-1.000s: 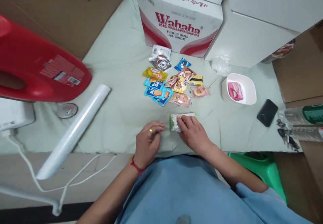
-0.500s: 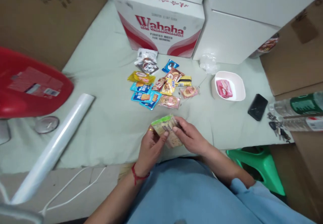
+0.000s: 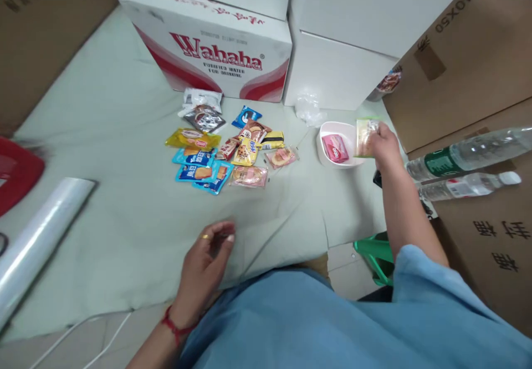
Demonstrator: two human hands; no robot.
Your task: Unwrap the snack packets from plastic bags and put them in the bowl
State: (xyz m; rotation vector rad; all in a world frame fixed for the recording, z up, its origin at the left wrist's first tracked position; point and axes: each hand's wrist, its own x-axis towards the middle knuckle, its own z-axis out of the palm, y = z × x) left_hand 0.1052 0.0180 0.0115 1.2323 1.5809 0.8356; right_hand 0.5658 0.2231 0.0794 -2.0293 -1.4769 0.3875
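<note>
My right hand [image 3: 383, 143] is stretched out to the right and grips a green-edged snack packet [image 3: 364, 135] just over the right rim of a white bowl [image 3: 323, 148]. A pink packet [image 3: 334, 148] lies inside that bowl. My left hand [image 3: 205, 258] rests near the front of the pale green cloth [image 3: 124, 153], fingers loosely curled, holding nothing I can see. A pile of several small snack packets [image 3: 226, 150] lies in the middle of the cloth, clear of both hands.
A Wahaha carton [image 3: 208, 53] and white boxes [image 3: 341, 36] stand behind the pile. Brown cartons [image 3: 465, 53] and two water bottles [image 3: 469, 164] are at the right. A plastic film roll [image 3: 37, 236] and a red jug [image 3: 16, 172] lie left. A green stool [image 3: 374, 250] is below.
My right hand carried the green-edged packet from in front of me over to the white bowl. My left hand let go and dropped to the cloth. The view swung right.
</note>
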